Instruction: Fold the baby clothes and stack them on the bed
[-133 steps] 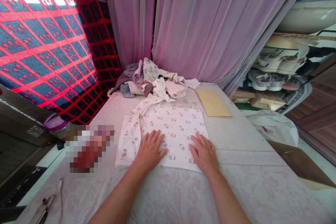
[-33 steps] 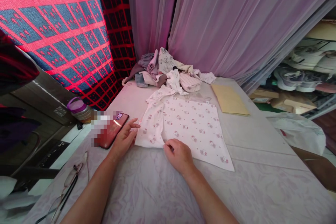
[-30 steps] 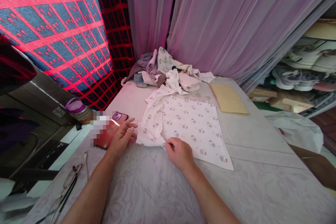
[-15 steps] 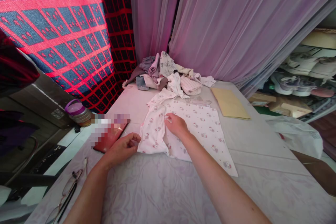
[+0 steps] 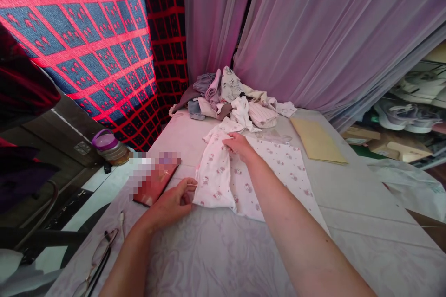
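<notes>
A white baby garment (image 5: 216,171) with small printed cartoon figures lies on the bed, its left part folded over the flat right part. My right hand (image 5: 240,145) is closed on the folded part near its top, pinching the fabric between thumb and fingers. Beside the lower left edge of the garment rests my left hand (image 5: 176,199), fingers loosely curved and thumb apart. Its fingertips touch the cloth's edge. My right forearm covers some of the garment's lower right part.
A heap of clothes (image 5: 226,95) lies at the back by the purple curtain (image 5: 299,32). A yellow envelope-like sheet (image 5: 317,141) is to the right. Left are a partly blurred red flat item (image 5: 156,185), glasses (image 5: 101,255), a cable end (image 5: 121,220) and a purple-lidded jar (image 5: 109,146).
My right hand has slid up along the folded part toward the top of the garment. My left hand stays by the lower left edge. The whole view has shifted slightly.
</notes>
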Demonstrator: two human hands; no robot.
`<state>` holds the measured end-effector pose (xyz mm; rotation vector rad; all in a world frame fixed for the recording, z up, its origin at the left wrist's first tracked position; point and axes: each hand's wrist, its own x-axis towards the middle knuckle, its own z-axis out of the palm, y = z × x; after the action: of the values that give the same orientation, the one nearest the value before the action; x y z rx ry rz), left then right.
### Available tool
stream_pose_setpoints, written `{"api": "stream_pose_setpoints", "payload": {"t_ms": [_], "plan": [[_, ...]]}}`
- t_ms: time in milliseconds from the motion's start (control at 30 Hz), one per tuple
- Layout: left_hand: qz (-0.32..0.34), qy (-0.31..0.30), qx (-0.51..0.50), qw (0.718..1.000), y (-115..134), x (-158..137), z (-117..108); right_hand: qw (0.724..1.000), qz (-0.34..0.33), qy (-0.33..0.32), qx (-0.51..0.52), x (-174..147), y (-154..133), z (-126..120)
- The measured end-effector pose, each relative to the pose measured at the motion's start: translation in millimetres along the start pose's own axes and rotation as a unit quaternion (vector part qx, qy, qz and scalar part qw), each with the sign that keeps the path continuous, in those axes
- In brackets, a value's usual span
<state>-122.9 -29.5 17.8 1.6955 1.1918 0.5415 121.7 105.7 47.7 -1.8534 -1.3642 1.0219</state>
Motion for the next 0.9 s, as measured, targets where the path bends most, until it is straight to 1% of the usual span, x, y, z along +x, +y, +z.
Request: {"api": "stream_pose_setpoints", "payload": {"t_ms": [100, 167, 233, 333, 400, 500, 567, 600, 700, 733, 833, 900], "plan": [[-0.009, 0.011, 0.024, 1.000, -3, 3, 3, 0.997, -0.023, 0.019, 0.069, 6, -17, -16], [-0.010, 0.039, 0.034, 0.999, -4, 7, 8, 0.995, -0.020, 0.028, 0.091, 11, -22, -21], [-0.013, 0.080, 0.053, 0.995, -4, 11, 14, 0.997, -0.001, 0.028, 0.069, 13, -19, -21], [-0.017, 0.122, 0.090, 0.988, -3, 15, 21, 0.999, 0.019, 0.023, 0.013, 5, 0, -19], [-0.012, 0.126, 0.098, 0.987, -3, 15, 22, 1.000, 0.011, 0.021, -0.020, -10, 18, -21], [-0.006, 0.121, 0.095, 0.988, -3, 14, 21, 0.994, -0.013, 0.000, -0.109, -46, 43, -26], [-0.002, 0.119, 0.089, 0.989, -2, 13, 20, 0.992, -0.013, -0.033, -0.121, -76, 57, -27], [0.001, 0.118, 0.086, 0.989, -2, 13, 21, 0.991, -0.026, -0.036, -0.125, -90, 63, -25], [0.011, 0.129, 0.080, 0.988, -2, 14, 23, 0.991, -0.078, -0.023, -0.106, -127, 76, -13], [0.014, 0.133, 0.080, 0.988, -2, 14, 24, 0.991, -0.092, -0.009, -0.097, -135, 79, -8], [0.021, 0.139, 0.077, 0.987, -2, 15, 26, 0.984, -0.141, 0.025, -0.106, -151, 90, 6], [0.024, 0.139, 0.072, 0.987, -3, 15, 26, 0.972, -0.191, 0.031, -0.131, -156, 97, 10]]}}
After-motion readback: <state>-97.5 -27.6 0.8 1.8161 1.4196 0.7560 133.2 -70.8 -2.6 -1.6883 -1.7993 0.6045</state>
